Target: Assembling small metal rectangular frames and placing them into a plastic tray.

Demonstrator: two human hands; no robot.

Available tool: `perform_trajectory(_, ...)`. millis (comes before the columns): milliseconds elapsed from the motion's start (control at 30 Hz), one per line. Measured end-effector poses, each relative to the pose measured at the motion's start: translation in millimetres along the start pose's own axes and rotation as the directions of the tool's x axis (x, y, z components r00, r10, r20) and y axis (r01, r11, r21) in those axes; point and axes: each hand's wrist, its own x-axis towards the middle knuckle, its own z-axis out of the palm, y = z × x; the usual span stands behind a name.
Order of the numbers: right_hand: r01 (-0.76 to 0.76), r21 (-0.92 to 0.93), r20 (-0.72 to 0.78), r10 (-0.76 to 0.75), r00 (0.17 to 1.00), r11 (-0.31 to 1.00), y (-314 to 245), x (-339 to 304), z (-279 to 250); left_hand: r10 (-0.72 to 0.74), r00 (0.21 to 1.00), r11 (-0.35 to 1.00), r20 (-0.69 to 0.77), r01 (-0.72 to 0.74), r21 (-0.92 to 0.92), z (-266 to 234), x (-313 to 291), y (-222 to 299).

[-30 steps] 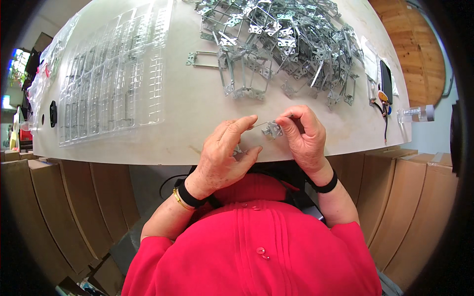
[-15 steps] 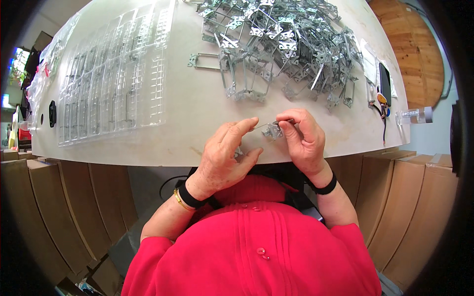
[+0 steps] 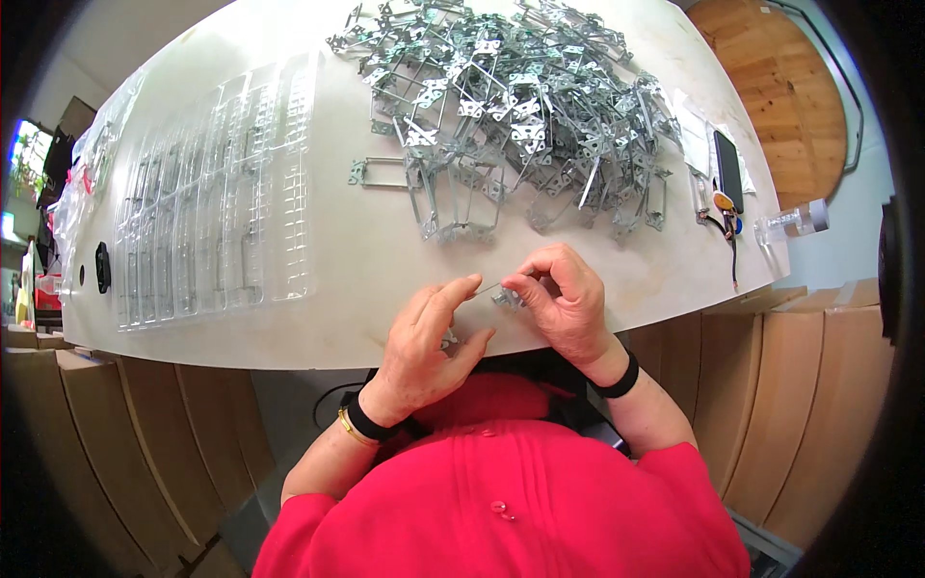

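Near the front edge of the white table (image 3: 366,260), my left hand (image 3: 429,347) and my right hand (image 3: 564,299) together hold one small metal bracket (image 3: 501,296). The right hand pinches one end of it between thumb and fingers. My left hand's forefinger and thumb grip the other end, and part of the bracket is hidden under the fingers. A big heap of the same thin metal brackets (image 3: 520,106) lies at the far middle of the table. One loose bracket (image 3: 385,173) lies apart at the heap's left edge.
A clear plastic tray (image 3: 212,212) with long compartments lies on the left. A dark phone (image 3: 729,169), a cable and a plastic bottle (image 3: 795,222) are at the right edge. Cardboard boxes (image 3: 771,385) stand below the table on both sides.
Both hands stay at the table's front edge on the bracket; the fingers have shifted slightly on it. Nothing else has moved.
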Motion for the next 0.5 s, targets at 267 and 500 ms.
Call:
perform_trajectory(267,0.220,-0.093,-0.016,-0.223,0.975,0.971,0.8,6.0,0.3,-0.011,1.000,1.000,-0.021,0.011,-0.003,2.0,-1.3,-1.4)
perform_trajectory(500,0.178,-0.041,-0.014,-0.179,0.984,0.983,4.1,3.4,-2.8,-0.012,1.000,1.000,-0.016,0.013,0.009,1.2,-1.3,-0.1)
